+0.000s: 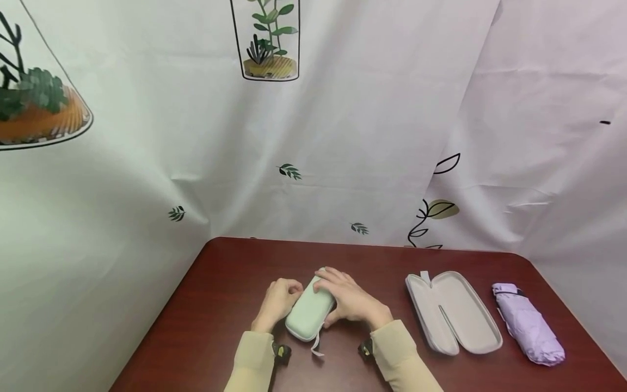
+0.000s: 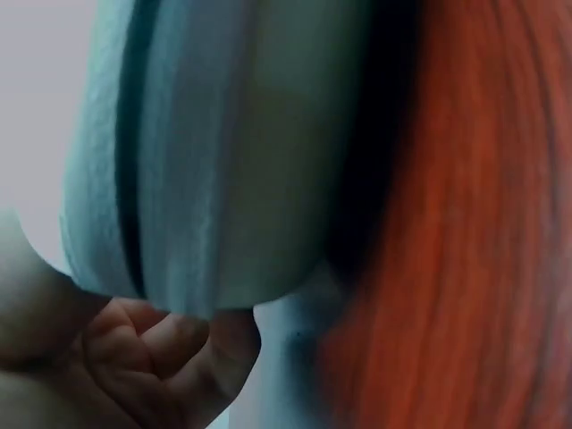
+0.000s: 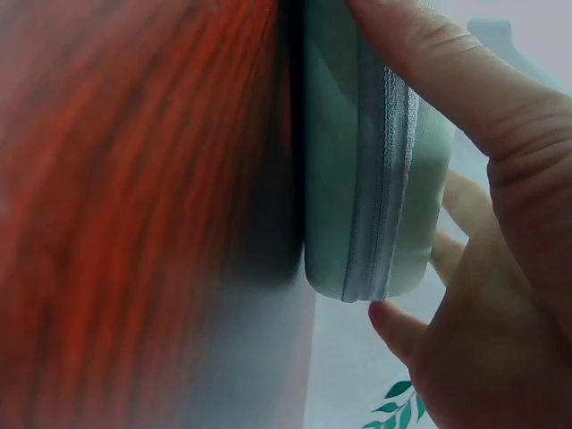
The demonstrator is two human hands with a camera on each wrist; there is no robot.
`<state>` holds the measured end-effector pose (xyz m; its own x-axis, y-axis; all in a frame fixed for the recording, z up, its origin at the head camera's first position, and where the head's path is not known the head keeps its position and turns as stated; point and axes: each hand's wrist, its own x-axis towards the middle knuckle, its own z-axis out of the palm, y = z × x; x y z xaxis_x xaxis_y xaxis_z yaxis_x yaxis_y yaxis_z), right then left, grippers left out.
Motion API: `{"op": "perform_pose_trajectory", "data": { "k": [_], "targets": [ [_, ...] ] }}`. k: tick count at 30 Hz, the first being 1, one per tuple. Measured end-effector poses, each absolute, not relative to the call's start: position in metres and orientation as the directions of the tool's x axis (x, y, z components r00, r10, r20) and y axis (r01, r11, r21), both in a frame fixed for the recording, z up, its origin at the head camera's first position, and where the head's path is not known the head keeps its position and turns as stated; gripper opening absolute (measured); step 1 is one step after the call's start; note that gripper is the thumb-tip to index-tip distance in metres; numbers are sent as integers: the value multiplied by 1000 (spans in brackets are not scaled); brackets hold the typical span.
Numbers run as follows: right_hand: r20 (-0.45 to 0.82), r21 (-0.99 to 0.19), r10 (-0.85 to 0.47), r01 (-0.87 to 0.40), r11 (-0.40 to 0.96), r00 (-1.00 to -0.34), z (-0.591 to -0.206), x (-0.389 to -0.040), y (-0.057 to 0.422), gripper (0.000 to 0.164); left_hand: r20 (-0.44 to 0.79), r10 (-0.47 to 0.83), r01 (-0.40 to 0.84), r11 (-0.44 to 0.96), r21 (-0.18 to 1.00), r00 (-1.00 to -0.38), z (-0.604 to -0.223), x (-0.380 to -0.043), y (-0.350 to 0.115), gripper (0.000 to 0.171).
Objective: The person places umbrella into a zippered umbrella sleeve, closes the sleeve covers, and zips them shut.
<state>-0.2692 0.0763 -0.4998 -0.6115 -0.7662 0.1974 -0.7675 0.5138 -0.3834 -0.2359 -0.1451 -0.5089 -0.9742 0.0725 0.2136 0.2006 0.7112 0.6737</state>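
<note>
Mint case (image 1: 309, 313) gripped by both hands (image 1: 278, 302) (image 1: 351, 300); right wrist view shows its zipper (image 3: 384, 179)

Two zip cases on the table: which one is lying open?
The grey case, lying between the hands and the lilac umbrella, is spread open with both halves flat. The mint-green case is zipped shut, held by the left hand and right hand.

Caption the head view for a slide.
Both hands, left hand and right hand, hold a closed green case on the red table.
</note>
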Motion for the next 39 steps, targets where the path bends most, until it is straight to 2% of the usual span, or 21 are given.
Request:
{"op": "perform_pose_trajectory", "data": {
  "k": [6, 11, 19, 29, 39],
  "targets": [
    [181, -400, -733, -730, 554, -656, -499, -266, 72, 67, 169, 53, 155, 718, 679, -984, -507, -233, -154, 8],
    [238, -369, -702, -731, 574, -671, -499, -264, 71, 61, 131, 32, 114, 713, 692, -991, -504, -231, -161, 5],
    [254, -390, -662, -701, 597, -705, -496, -263, 69, 59, 92, -5, 62, 703, 709, -996, -499, -230, -166, 4],
    [274, -407, -612, -666, 625, -742, -495, -263, 67, 58, 106, 6, 80, 699, 711, -994, -497, -230, -178, 4],
    [295, -387, -573, -644, 660, -765, -494, -258, 59, 56, 29, -53, -15, 687, 726, -998, -494, -223, -191, 6]
  ]
}}
